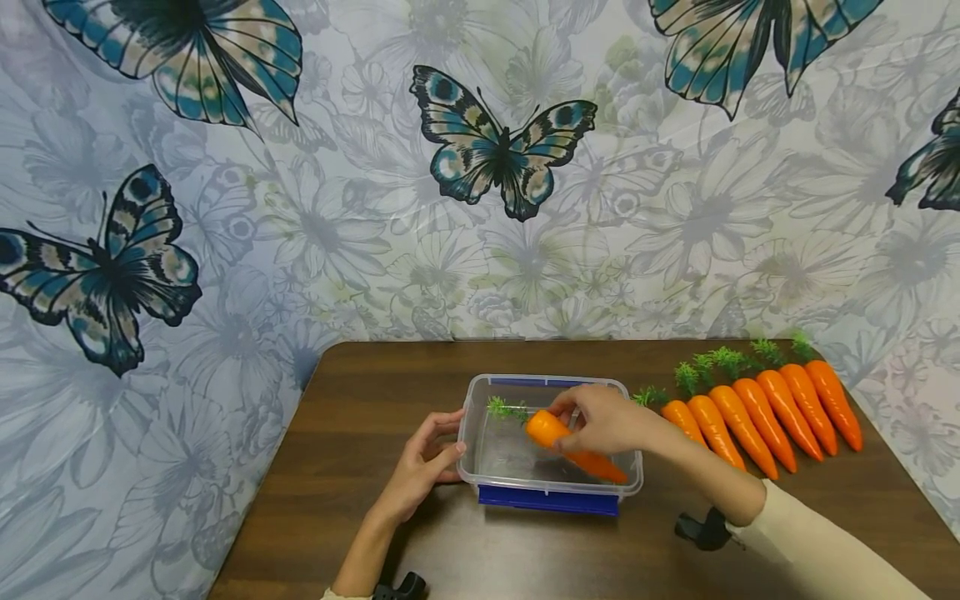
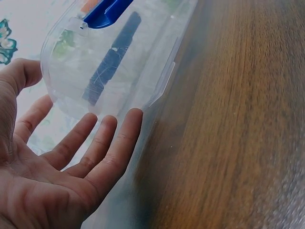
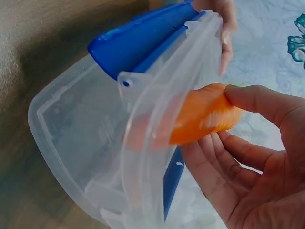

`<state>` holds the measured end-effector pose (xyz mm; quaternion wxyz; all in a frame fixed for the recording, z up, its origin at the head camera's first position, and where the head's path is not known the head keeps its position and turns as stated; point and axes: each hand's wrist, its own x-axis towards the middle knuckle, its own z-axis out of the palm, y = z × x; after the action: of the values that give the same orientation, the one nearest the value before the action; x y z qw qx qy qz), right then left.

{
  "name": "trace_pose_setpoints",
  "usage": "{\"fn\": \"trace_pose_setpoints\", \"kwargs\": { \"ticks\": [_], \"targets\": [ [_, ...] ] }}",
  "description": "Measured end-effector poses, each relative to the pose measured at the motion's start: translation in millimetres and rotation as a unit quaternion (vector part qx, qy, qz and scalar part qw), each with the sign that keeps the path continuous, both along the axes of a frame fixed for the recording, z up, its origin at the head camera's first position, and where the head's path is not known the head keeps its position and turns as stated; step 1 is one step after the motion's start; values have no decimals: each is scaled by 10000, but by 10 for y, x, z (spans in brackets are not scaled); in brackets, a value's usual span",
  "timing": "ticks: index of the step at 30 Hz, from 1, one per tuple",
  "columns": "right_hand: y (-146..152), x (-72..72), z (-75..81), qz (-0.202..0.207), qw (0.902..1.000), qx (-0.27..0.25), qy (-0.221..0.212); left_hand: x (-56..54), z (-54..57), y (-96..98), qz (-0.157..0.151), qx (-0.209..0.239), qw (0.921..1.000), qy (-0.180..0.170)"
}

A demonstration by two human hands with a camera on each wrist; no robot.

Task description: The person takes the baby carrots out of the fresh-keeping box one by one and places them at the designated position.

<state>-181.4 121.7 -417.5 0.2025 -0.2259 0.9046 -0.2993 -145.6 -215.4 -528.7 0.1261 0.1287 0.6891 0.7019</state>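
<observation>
A clear plastic food container [image 1: 474, 467] with blue clip flaps stands on the table without a lid on top. My right hand [image 1: 603, 419] pinches an orange carrot [image 1: 546, 427] between thumb and fingers over the container's opening. The carrot's green top points left. In the right wrist view, the carrot's [image 3: 205, 114] lower part shows through the container wall, so it dips inside. My left hand [image 1: 427, 458] touches the container's left end. The left wrist view shows its fingers [image 2: 125, 143] fairly straight and spread against the clear wall.
Several more carrots [image 1: 776, 417] lie in a slanted row at the table's right, green tops toward the back. The brown wooden table [image 1: 360, 400] meets a butterfly-patterned cloth [image 1: 495, 275] behind. Beneath the container in the right wrist view lies a translucent panel [image 3: 62, 129].
</observation>
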Motion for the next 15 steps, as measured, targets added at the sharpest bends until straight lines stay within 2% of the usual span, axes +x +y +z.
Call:
{"fn": "trace_pose_setpoints", "kwargs": {
  "ticks": [15],
  "targets": [
    [218,62,197,-254,9984,-412,279,3,12,3,22,-80,10000,-8]
  ]
}}
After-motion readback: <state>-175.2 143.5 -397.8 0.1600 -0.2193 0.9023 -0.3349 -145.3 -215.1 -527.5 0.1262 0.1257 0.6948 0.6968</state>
